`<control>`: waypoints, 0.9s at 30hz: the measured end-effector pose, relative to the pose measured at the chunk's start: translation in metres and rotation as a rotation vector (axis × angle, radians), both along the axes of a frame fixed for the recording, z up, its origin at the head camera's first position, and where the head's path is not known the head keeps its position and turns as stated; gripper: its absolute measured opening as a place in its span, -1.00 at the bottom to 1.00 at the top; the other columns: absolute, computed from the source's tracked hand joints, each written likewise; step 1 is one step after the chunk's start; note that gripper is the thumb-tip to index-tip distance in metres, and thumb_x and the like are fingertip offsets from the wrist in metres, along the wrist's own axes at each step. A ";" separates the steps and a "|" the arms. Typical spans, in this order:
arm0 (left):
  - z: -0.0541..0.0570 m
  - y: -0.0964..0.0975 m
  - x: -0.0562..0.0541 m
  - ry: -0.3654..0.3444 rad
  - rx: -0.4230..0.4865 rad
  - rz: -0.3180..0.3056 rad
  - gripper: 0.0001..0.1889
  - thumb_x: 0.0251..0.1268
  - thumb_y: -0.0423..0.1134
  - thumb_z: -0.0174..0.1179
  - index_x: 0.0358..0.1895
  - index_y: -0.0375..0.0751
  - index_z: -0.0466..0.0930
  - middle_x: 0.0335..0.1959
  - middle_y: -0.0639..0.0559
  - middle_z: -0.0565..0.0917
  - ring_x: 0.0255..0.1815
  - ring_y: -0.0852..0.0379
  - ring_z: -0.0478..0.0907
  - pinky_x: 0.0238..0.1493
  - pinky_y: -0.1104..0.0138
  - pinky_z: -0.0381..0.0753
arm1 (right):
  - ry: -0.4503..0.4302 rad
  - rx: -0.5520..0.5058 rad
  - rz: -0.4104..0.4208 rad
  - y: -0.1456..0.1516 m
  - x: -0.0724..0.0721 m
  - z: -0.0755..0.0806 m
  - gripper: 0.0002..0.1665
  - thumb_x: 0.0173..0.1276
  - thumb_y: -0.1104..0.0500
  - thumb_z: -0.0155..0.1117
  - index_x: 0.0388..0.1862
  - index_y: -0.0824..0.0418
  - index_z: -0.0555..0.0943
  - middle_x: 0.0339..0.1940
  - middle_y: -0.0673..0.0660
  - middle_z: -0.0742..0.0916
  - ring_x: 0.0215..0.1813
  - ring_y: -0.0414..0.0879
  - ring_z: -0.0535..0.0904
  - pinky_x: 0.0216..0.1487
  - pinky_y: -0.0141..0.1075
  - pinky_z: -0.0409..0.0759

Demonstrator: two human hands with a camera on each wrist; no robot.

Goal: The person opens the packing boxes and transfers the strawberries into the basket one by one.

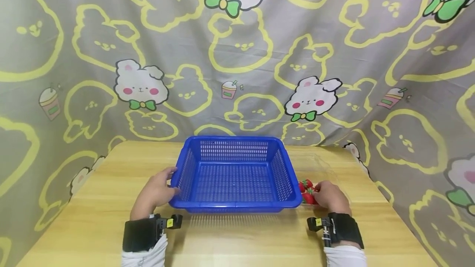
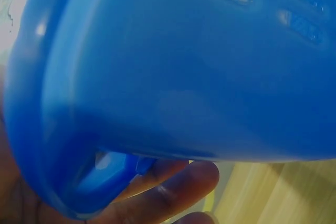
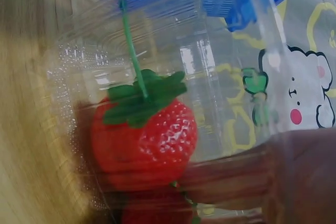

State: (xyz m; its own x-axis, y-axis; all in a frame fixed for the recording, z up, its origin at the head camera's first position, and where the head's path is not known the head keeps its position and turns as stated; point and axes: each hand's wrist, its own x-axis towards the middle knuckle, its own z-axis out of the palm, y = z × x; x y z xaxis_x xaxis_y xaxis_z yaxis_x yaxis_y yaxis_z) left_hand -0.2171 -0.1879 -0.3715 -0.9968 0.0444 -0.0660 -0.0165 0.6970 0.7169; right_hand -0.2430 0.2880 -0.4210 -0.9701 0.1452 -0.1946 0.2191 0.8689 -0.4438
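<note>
A large blue plastic basket (image 1: 235, 207) with slotted sides stands upright on the table. At its left end my left hand (image 1: 158, 188) grips the rim; the left wrist view shows fingers (image 2: 178, 192) curled beneath the blue edge. My right hand (image 1: 330, 196) reaches into a clear plastic box (image 1: 323, 166) right of the basket. Red strawberries (image 1: 308, 198) with green leaves lie in that box at my right fingertips. Through the box wall, the right wrist view shows one strawberry (image 3: 149, 140) with a long green stem, and a finger beside it. Whether I pinch one is unclear.
The wooden table (image 1: 237, 246) extends around the basket. A grey cloth (image 1: 245, 81) with yellow outlines and white cartoon animals hangs behind the table and on both sides. The clear box sits close against the basket's right side.
</note>
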 end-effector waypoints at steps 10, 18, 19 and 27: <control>-0.009 -0.015 0.010 0.006 -0.018 -0.002 -0.35 0.25 -0.46 0.14 0.40 -0.51 0.12 0.29 -0.55 0.31 0.11 -0.50 0.45 -0.13 -0.13 0.62 | 0.089 -0.081 -0.120 -0.015 0.001 -0.012 -0.62 0.34 0.14 0.26 -0.02 0.42 0.58 -0.20 0.35 0.67 -0.29 0.13 0.53 -0.36 -0.13 0.52; -0.009 -0.007 0.003 0.006 0.002 -0.021 -0.33 0.25 -0.43 0.13 0.42 -0.47 0.11 0.31 -0.51 0.31 0.07 -0.45 0.51 -0.11 -0.13 0.62 | 0.158 -0.103 -0.149 0.000 0.001 -0.006 -0.70 0.36 0.23 0.17 -0.02 0.40 0.57 -0.20 0.36 0.66 -0.28 0.12 0.54 -0.39 -0.16 0.52; -0.008 -0.006 0.002 0.010 0.001 -0.025 -0.33 0.25 -0.42 0.13 0.42 -0.47 0.11 0.31 -0.51 0.31 0.07 -0.44 0.51 -0.11 -0.13 0.62 | 0.167 -0.107 -0.148 0.001 0.001 -0.005 -0.70 0.36 0.23 0.16 -0.01 0.40 0.57 -0.18 0.35 0.66 -0.26 0.12 0.55 -0.39 -0.17 0.52; -0.007 -0.002 -0.003 0.029 0.007 -0.057 -0.33 0.24 -0.44 0.11 0.41 -0.50 0.11 0.29 -0.53 0.32 0.04 -0.42 0.53 -0.13 -0.10 0.64 | 0.222 -0.131 -0.138 0.009 0.006 0.002 -0.66 0.38 0.22 0.12 0.05 0.42 0.54 -0.12 0.36 0.65 -0.23 0.13 0.55 -0.29 -0.07 0.56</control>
State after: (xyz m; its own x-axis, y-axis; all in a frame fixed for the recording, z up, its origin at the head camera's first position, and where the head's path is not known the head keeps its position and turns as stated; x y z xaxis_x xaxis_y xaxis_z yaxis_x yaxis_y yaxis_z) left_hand -0.2205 -0.1895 -0.3783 -0.9941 0.1018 -0.0369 0.0440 0.6913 0.7212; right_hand -0.2374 0.2971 -0.4189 -0.9637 0.2668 -0.0060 0.2169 0.7699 -0.6002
